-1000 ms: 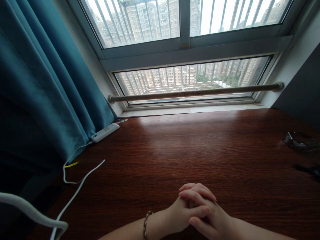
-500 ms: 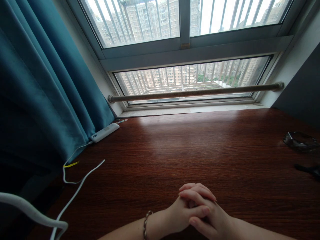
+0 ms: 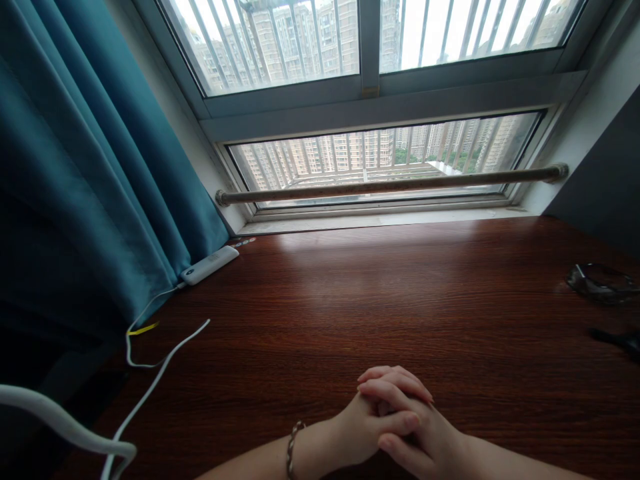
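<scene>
My left hand [image 3: 356, 430] and my right hand [image 3: 425, 437] rest clasped together on the dark wooden desk [image 3: 390, 307], near its front edge. The fingers of both are interlaced and wrapped round each other, and nothing shows between them. A braided bracelet [image 3: 293, 447] sits on my left wrist. Both forearms lie on the desk at the bottom of the head view.
A white power bank [image 3: 210, 265] with a white cable [image 3: 150, 383] lies at the left by the teal curtain [image 3: 85, 173]. A clear plastic wrapper [image 3: 600, 283] and a dark object [image 3: 620, 340] sit at the right edge. A barred window [image 3: 380, 100] spans the back.
</scene>
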Demonstrator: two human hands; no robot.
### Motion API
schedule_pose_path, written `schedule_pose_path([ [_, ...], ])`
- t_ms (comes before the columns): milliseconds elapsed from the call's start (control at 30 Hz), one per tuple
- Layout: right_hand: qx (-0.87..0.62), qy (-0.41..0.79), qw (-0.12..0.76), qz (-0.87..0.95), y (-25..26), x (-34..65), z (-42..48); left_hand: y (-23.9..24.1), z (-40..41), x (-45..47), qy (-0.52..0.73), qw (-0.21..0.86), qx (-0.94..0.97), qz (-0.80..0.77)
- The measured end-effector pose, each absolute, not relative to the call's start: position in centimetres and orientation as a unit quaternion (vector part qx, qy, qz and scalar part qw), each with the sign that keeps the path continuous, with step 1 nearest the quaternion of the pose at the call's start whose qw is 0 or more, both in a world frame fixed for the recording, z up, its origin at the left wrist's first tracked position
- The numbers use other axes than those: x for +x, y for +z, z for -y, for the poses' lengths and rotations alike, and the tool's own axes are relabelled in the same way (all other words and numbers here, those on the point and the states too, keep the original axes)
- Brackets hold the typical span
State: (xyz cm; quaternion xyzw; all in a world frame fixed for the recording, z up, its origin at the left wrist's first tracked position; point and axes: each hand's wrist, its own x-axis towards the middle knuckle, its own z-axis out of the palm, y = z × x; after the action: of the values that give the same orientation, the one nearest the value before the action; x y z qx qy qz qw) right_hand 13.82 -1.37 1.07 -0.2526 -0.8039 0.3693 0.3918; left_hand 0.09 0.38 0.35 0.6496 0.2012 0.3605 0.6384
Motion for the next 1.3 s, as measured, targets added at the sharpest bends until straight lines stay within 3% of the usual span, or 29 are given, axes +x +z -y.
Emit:
schedule_pose_path([
  [1300, -0.255, 0.370, 0.386, 0.805, 1.17, 13.77, 1.45, 0.28, -0.45, 0.15, 0.361, 0.644, 0.645, -0.198],
])
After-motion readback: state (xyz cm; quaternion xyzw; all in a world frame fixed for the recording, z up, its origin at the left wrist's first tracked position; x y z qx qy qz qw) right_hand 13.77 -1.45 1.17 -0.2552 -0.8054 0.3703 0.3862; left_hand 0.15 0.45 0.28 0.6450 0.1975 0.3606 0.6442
